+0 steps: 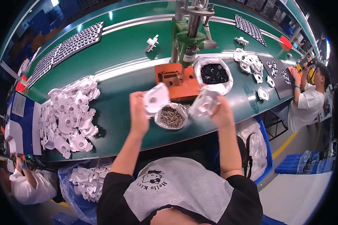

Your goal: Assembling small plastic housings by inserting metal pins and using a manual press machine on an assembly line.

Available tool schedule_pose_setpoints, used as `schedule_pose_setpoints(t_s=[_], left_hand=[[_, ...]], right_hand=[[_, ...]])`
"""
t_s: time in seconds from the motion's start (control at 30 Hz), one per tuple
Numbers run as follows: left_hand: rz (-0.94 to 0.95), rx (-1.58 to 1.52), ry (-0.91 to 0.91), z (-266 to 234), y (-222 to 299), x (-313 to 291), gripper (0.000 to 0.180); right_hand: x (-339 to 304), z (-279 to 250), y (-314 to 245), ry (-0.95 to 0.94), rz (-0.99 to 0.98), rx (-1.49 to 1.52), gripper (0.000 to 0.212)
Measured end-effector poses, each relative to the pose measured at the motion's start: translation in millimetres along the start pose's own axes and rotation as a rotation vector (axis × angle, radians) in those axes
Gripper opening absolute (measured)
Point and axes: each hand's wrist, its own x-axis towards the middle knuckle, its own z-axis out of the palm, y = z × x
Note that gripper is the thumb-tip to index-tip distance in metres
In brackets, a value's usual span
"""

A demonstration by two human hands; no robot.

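My left hand [139,114] is closed on a white plastic part [156,98] with a round hole, held up over the green bench in front of the orange fixture. In my right hand [223,112] is another white plastic housing [204,103], somewhat blurred. Between and just below the two parts sits a bag-lined bowl of small metal screws [172,117]. The orange fixture [182,93] stands under a green press-like machine [187,41]. To its right is a plastic-lined container of small black parts [214,73].
A large heap of white parts [67,112] covers the bench at left; more white parts [248,62] lie at right. Trays of small pieces [79,41] rest on the far belt. Parts fill a lined bin [88,180] below. Co-workers [308,97] sit at both sides.
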Motion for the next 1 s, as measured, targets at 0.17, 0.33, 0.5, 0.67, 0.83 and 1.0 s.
schedule_pose_setpoints(t_s=[0.17,0.33,0.5,0.67,0.83,1.0], left_hand=[[0.39,0.094,-0.144,57.8,5.0,-28.7,0.041],[0.43,0.109,-0.097,68.1,12.9,-39.5,0.049],[0.421,0.047,-0.158,65.9,6.6,-45.3,0.038],[0.315,0.028,-0.19,58.4,25.3,-36.2,0.026],[-0.025,-0.151,-0.35,41.9,30.5,-23.8,0.049],[-0.084,-0.244,-0.237,40.8,16.0,-32.6,0.076]], right_hand=[[-2.6,39.6,49.1,-0.028,0.184,0.396,0.053],[-4.8,66.9,41.3,-0.118,0.195,0.444,0.045],[-0.1,56.8,50.1,-0.03,0.014,0.423,0.036],[-1.8,38.6,39.3,-0.056,-0.08,-0.033,0.037],[-5.6,22.1,39.1,-0.163,0.04,-0.196,0.038],[0.3,21.5,39.4,-0.083,0.095,0.32,0.026]])
